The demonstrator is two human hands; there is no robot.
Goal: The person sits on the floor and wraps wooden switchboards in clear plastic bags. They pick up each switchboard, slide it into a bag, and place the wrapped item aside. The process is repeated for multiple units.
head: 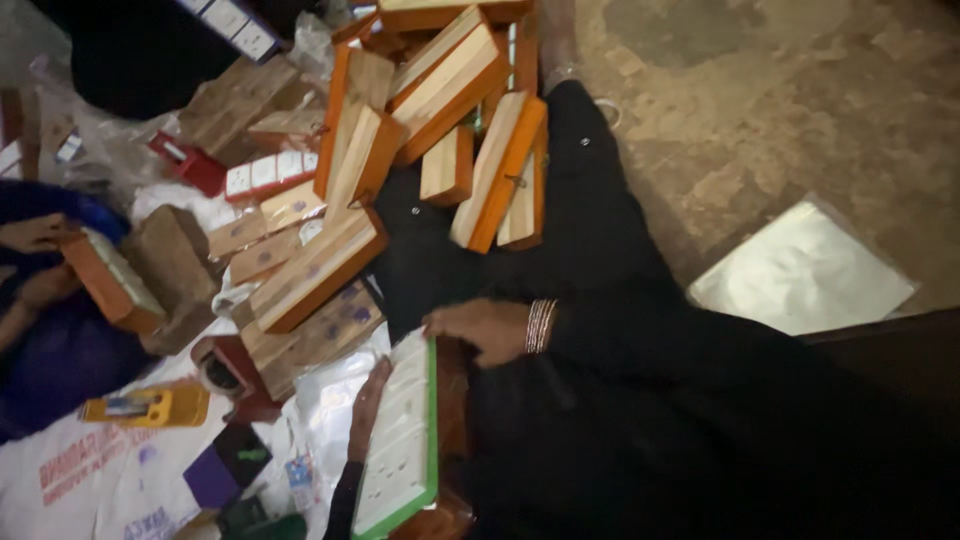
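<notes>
Your left hand [367, 405] grips the left long edge of a flat white board with a green rim [400, 440], fingers curled on it; your right hand [482, 328] rests fingers-down on its top end. The board sits on your lap, long axis running top to bottom, slightly tilted. Smooth rectangular orange-sided wooden boxes [470, 120] are piled beyond, a shiny plastic sheet [800, 272] on the rough floor

Flat white rectangular board with green edge [400, 440], face up, tilted lengthwise across the lap. White surface shows raised square sections. Wooden box partly visible beneath it.
</notes>
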